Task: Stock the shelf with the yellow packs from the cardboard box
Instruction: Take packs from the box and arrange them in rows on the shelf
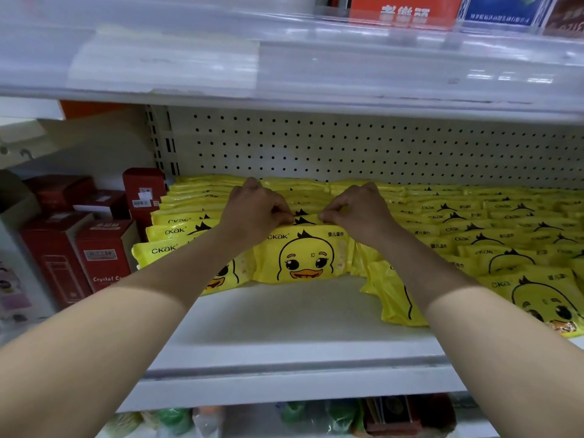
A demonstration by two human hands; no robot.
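Head | left hand (256, 211) pinches yellow pack (308, 219) top edge | right hand (357, 211) pinches same edge | pack upright on shelf (284, 330)

A single wide-angle view from the person's head faces forward and slightly down into the shelf (284, 314), close to its front edge. The pegboard back (347, 147) is near.

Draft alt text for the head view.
The left hand and right hand pinch the tops of upright yellow duck packs at the front of a row on a white shelf. More pack rows flank it; red boxes stand left.
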